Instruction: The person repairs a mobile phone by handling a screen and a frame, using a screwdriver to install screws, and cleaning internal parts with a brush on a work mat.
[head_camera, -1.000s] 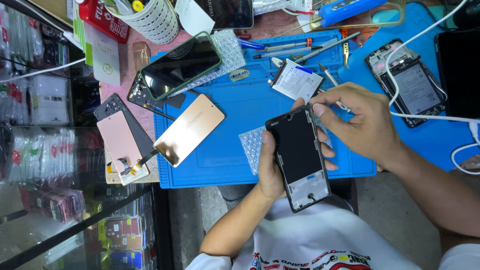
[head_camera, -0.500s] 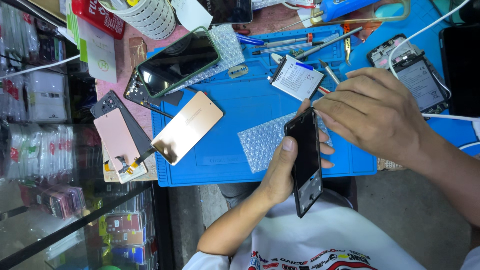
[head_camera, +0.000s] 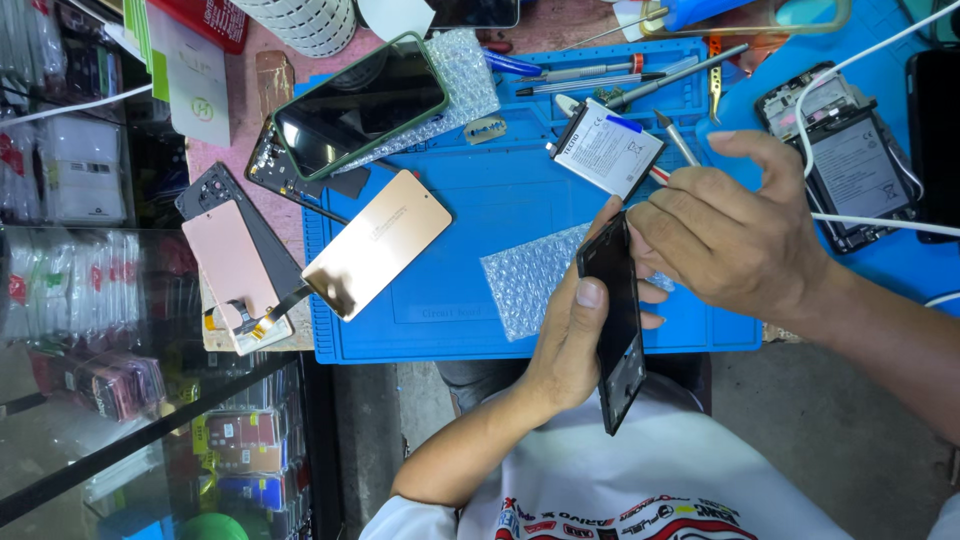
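Note:
My left hand (head_camera: 572, 345) grips a black phone frame (head_camera: 616, 325), turned nearly edge-on, thumb pressed on its face. My right hand (head_camera: 735, 235) rests against the frame's upper end, fingers curled over it; whether it holds a tool is hidden. Both hands hover at the near edge of the blue work mat (head_camera: 480, 200). A piece of bubble wrap (head_camera: 530, 275) lies on the mat just left of the frame. A white phone battery (head_camera: 607, 148) sits on the mat above my hands.
A copper-backed screen panel (head_camera: 375, 243), a pink panel (head_camera: 232, 275) and a dark phone in a green case (head_camera: 358, 100) lie at left. Screwdrivers and tweezers (head_camera: 640, 75) lie at the mat's top. An opened phone (head_camera: 838, 155) with a white cable is at right. A glass display case (head_camera: 90, 400) stands left.
The black frame has turned from face-up to nearly edge-on in my left hand. My right hand has moved over its upper end.

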